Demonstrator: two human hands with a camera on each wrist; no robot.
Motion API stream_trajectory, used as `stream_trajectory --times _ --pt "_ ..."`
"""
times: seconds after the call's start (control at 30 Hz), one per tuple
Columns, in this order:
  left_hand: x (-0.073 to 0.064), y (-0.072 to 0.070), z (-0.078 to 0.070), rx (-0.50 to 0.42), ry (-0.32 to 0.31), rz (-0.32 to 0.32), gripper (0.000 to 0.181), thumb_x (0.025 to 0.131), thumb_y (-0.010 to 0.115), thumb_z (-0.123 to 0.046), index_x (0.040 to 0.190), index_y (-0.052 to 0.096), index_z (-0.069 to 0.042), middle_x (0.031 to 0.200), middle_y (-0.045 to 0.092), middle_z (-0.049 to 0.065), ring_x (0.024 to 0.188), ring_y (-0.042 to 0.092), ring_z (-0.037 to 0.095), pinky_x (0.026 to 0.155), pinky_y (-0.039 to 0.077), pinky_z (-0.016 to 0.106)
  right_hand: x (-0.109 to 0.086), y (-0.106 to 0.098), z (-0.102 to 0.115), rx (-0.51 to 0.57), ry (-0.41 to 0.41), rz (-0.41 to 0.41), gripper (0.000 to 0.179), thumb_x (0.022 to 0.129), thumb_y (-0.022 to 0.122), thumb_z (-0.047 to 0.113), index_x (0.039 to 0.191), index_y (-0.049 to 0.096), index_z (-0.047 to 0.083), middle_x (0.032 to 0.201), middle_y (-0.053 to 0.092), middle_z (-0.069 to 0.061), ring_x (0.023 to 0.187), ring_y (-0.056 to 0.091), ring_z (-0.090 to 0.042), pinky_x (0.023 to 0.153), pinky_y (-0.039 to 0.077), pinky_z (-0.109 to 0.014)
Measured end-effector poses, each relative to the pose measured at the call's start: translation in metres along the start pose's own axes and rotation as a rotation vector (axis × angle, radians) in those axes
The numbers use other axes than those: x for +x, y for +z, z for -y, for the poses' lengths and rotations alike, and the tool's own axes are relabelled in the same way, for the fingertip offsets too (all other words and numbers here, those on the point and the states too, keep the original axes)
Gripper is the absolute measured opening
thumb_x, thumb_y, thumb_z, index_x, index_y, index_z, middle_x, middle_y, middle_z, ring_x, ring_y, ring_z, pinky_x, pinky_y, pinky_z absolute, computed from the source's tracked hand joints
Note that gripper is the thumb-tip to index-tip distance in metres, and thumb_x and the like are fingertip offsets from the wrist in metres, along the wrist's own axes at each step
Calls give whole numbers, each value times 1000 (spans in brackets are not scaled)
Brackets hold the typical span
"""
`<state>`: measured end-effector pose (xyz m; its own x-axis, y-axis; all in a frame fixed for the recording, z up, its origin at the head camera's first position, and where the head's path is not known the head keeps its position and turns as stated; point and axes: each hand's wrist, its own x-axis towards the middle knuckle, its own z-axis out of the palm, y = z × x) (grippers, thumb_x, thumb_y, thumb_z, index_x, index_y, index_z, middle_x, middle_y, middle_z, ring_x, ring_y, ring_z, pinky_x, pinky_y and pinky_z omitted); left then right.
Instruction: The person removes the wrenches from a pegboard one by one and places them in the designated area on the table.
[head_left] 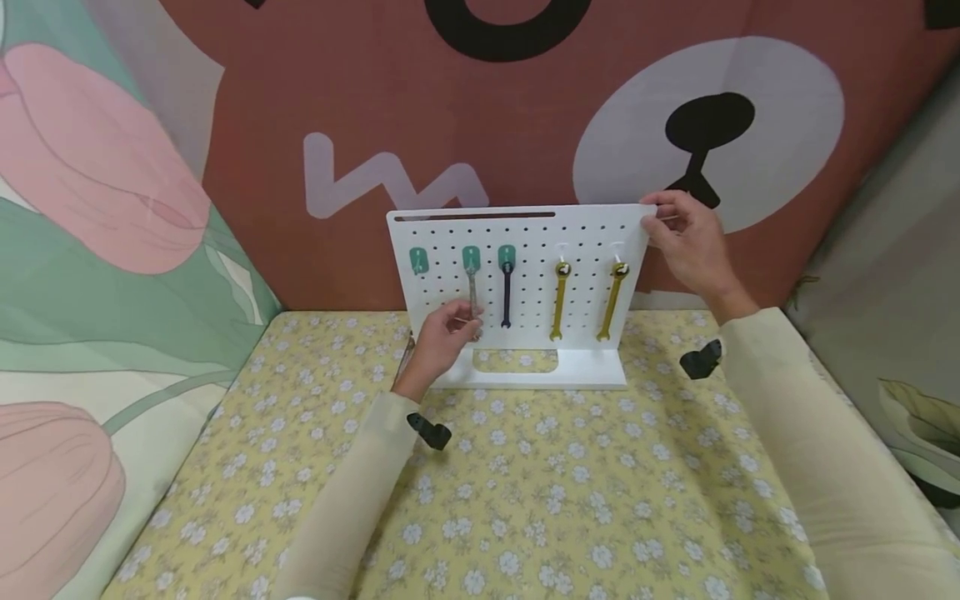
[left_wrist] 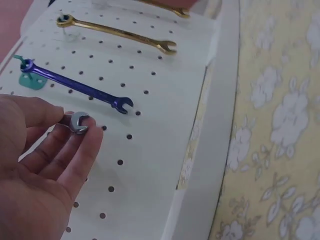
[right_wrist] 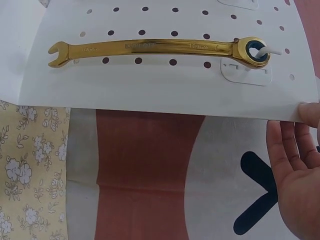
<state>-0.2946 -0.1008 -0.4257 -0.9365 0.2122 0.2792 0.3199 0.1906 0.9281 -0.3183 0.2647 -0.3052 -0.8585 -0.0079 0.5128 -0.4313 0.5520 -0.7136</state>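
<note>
A white pegboard (head_left: 536, 292) stands upright on its base. My left hand (head_left: 442, 337) pinches a silver wrench (left_wrist: 78, 122) near its open end, between thumb and fingers. The upper end of that wrench is at a green hook (head_left: 470, 257) on the board. Just to its right hangs a purple wrench (head_left: 507, 298) on another green hook. Two gold wrenches, one in the middle right (head_left: 559, 304) and one farther right (head_left: 612, 304), hang from white hooks. At the board's top right corner my right hand (head_left: 690, 246) grips the edge, thumb on the front and fingers behind.
Another green hook (head_left: 417, 260) is at the board's left side. A thin silvery object (head_left: 407, 357) shows beside the base, partly hidden by the left hand. The table has a yellow floral cloth (head_left: 525, 483). Printed fabric (head_left: 360, 100) hangs close behind the board.
</note>
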Motion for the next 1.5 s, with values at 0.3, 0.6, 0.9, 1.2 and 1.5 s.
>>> stream_trajectory --times 0.3,0.6,0.9,1.2,1.5 --pt "-14 3 -17 -194 43 53 46 99 64 7 142 50 6 98 64 14 81 69 19 76 62 39 1 0 1 -1 8 -11 32 106 61 20 136 63 8 114 60 -11 94 59 -20 84 56 -20" --pt "-25 1 -36 -353 -24 84 48 100 63 6 144 47 10 92 64 6 79 70 16 75 61 34 3 -1 1 2 24 -3 32 106 60 20 137 63 10 117 59 -12 96 58 -21 85 56 -21" --pt "-27 -4 -51 -452 -93 69 43 104 60 -2 143 48 11 95 66 8 77 65 17 74 58 30 4 -1 2 -9 36 -11 32 107 59 22 136 63 10 117 59 -11 98 58 -20 88 56 -23" --pt "-24 -3 -57 -507 -84 62 40 105 56 -2 140 47 16 92 68 10 77 65 18 70 57 28 2 -2 1 -11 28 -16 34 107 60 23 138 62 11 115 59 -11 97 57 -20 83 54 -19" --pt "-26 -2 -61 -530 -72 75 42 105 56 -2 142 46 16 91 69 7 76 67 17 70 57 28 0 -1 -2 -14 34 -4 34 107 59 22 138 62 11 115 59 -12 95 57 -19 80 52 -17"
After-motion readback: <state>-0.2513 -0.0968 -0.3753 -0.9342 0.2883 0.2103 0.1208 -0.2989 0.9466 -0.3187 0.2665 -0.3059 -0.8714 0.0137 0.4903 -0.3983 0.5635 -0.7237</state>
